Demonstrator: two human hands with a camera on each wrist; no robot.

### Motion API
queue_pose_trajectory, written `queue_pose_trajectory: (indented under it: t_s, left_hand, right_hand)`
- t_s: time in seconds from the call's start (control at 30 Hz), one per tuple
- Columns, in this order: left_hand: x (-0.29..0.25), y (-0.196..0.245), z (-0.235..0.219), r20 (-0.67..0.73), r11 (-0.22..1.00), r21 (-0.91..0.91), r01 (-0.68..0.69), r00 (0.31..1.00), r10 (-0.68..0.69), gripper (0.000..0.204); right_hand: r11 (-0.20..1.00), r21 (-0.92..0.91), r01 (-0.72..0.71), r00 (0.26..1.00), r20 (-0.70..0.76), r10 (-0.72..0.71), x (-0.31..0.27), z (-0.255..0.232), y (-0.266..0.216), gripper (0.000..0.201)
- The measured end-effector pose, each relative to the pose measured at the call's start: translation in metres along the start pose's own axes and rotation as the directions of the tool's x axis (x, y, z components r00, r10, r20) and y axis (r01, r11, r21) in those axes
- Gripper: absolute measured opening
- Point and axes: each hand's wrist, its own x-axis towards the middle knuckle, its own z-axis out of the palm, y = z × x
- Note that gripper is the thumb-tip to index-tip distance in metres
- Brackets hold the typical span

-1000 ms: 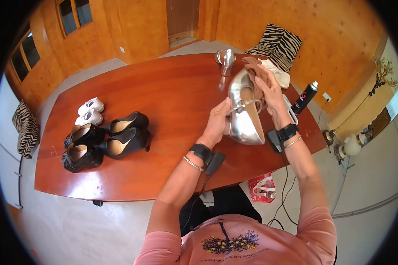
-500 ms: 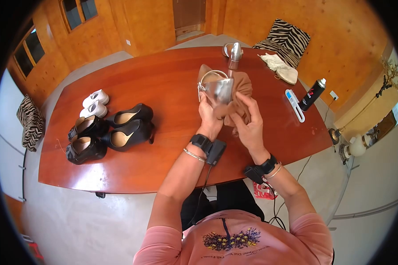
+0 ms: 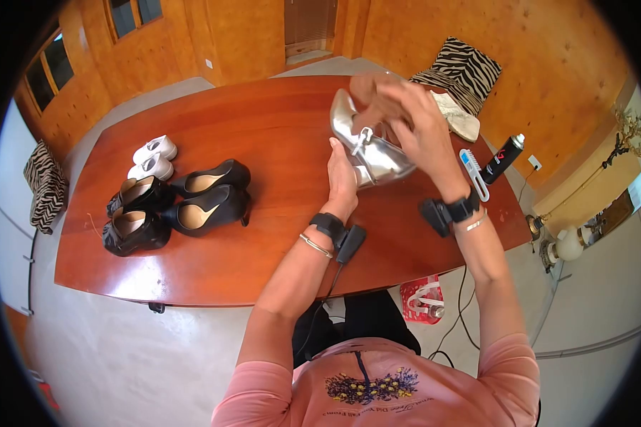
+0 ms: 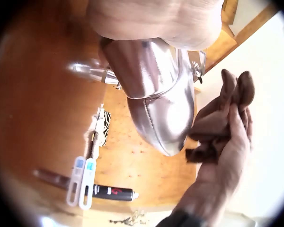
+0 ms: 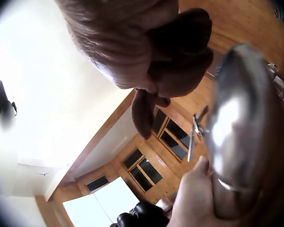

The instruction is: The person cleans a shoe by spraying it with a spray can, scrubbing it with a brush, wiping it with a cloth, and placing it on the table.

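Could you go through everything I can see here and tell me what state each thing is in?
silver shoe: lifted off the table, gripped by the left hand.
brown cloth: bunched in the right hand, at the shoe.
black heels: standing on the table, untouched.
white shoes: paired on the table.
spray can: lying on the table, cap on.
brush: lying flat beside the can.

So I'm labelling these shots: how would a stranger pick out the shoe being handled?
Above the far right part of the red-brown table, the left hand holds a silver shoe. It alone is shiny metallic; the other shoes are black or white.
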Motion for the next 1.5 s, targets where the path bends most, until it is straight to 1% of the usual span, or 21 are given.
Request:
queue_pose_trajectory:
  t_s: [0.07,0.1,0.17,0.2,0.27,0.3,0.33,0.4,0.57,0.8,0.93,1.0,1.13,1.17,1.2,1.27,1.3,1.37,1.4,1.47,1.5]
  left_hand:
    - [-0.010,0.004,0.006,-0.023,0.971,0.232,0.050,0.999,-0.046,0.072]
    - [-0.007,-0.001,0.007,0.036,0.957,0.290,-0.019,0.999,0.009,0.076]
    - [-0.009,-0.003,0.008,0.087,0.941,0.324,-0.094,0.994,0.069,0.077]
    - [-0.010,-0.003,0.008,0.136,0.920,0.353,-0.168,0.982,0.127,0.078]
    - [-0.012,0.001,0.011,0.081,0.950,0.297,-0.092,0.994,0.070,0.079]
    - [-0.014,0.002,0.013,0.031,0.960,0.261,-0.105,0.994,0.100,0.080]
    - [-0.013,0.002,0.012,-0.020,0.967,0.224,-0.119,0.992,0.127,0.081]
    - [-0.010,0.004,0.009,-0.009,0.977,0.205,-0.057,0.998,0.060,0.084]
    - [-0.010,0.001,0.010,-0.084,0.957,0.268,-0.114,0.986,0.141,0.098]
    - [-0.012,0.003,0.008,-0.057,0.955,0.292,-0.041,0.997,0.060,0.099]
    - [-0.001,-0.006,0.002,-0.095,0.910,0.393,-0.132,0.979,0.183,0.094]
    - [0.000,-0.004,0.001,-0.098,0.900,0.407,-0.154,0.973,0.211,0.092]
    - [0.002,0.010,-0.002,-0.201,0.993,0.119,-0.018,0.979,0.042,0.084]
    - [0.001,0.015,0.000,-0.199,0.998,-0.055,-0.034,0.980,0.023,0.079]
    - [-0.001,0.019,0.002,-0.192,0.973,-0.227,-0.049,0.981,0.004,0.075]
    - [0.000,0.019,-0.006,-0.116,0.956,-0.288,-0.052,0.993,0.019,0.067]
    - [0.000,0.017,-0.007,-0.105,0.946,-0.325,-0.025,0.994,-0.009,0.069]
    - [0.002,0.011,-0.012,-0.033,0.932,-0.359,0.048,0.997,-0.064,0.065]
    - [0.003,0.007,-0.013,-0.026,0.935,-0.349,0.055,0.997,-0.068,0.065]
    - [-0.002,0.006,-0.010,0.038,0.928,-0.359,0.103,0.995,-0.095,0.059]
    - [0.001,0.001,-0.009,0.032,0.940,-0.339,0.018,0.999,-0.007,0.057]
  right_hand:
    - [0.999,0.039,-0.009,0.997,-0.071,0.012,0.022,0.012,0.006,0.045]
    - [0.999,0.037,-0.011,0.997,-0.073,0.013,0.028,0.019,0.014,0.045]
    - [0.994,-0.079,-0.079,0.970,0.226,0.095,0.029,0.036,0.030,0.036]
    - [0.994,-0.077,-0.081,0.970,0.224,0.096,0.025,0.041,0.034,0.036]
    - [0.990,-0.138,0.007,0.823,0.564,0.073,0.028,0.044,0.023,0.044]
    - [0.994,-0.108,0.019,0.805,0.591,0.049,0.024,0.043,0.017,0.038]
    - [0.995,-0.101,0.022,0.801,0.597,0.043,0.023,0.042,0.009,0.038]
    - [0.960,-0.158,0.233,0.777,0.623,-0.087,0.019,0.039,-0.003,0.012]
    - [0.843,-0.207,0.496,0.760,0.572,-0.307,0.001,0.032,-0.028,0.004]
    - [0.851,-0.235,0.470,0.771,0.578,-0.267,-0.018,0.016,-0.044,0.008]
    - [0.837,-0.282,0.469,0.741,0.641,-0.200,-0.023,0.003,-0.055,0.014]
    - [0.846,-0.183,0.502,0.680,0.687,-0.255,-0.033,0.001,-0.053,0.018]
    - [0.930,-0.048,0.364,0.690,0.684,-0.235,-0.058,-0.014,-0.050,0.012]
    - [0.968,-0.052,0.244,0.616,0.780,-0.113,-0.060,-0.018,-0.042,0.014]
    - [0.973,-0.090,0.213,0.666,0.742,-0.077,-0.067,-0.022,-0.032,0.015]
    - [0.993,-0.080,-0.085,0.695,0.710,0.117,-0.058,-0.041,-0.035,0.026]
    - [0.993,-0.080,-0.086,0.694,0.710,0.117,-0.053,-0.044,-0.037,0.026]
    - [0.994,0.095,-0.061,0.962,0.270,0.033,-0.048,-0.044,-0.041,0.040]
    - [0.993,0.091,-0.070,0.964,0.261,0.043,-0.046,-0.039,-0.044,0.040]
    - [0.985,0.165,0.050,0.998,0.038,-0.057,-0.039,-0.022,-0.052,0.046]
    - [0.986,0.118,0.116,0.993,0.001,-0.117,-0.039,-0.010,-0.050,0.047]
